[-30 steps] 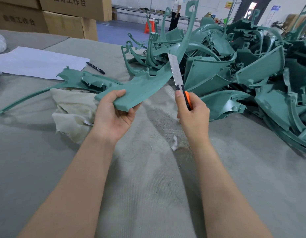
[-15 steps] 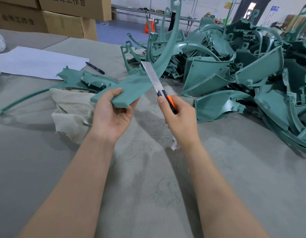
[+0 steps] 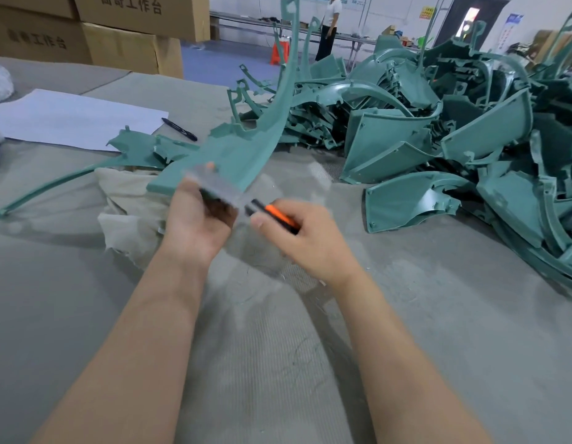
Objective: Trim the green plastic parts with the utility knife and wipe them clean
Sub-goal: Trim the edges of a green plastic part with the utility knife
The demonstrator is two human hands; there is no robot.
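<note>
As the blade drops from upright 1 second ago to lie across the held part's near end, trimming of that edge looks under way.
The left hand (image 3: 195, 225) grips the wide near end of the curved green plastic part (image 3: 256, 142), raised above the grey table (image 3: 86, 315) just beyond the cloth (image 3: 127, 200). The right hand (image 3: 310, 241) curls round the utility knife (image 3: 272, 214), whose blade is too blurred to confirm contact. The part is matte teal and tapers to a looped tip, now steeper; 1 pile of like parts (image 3: 438, 123) lies right.
</note>
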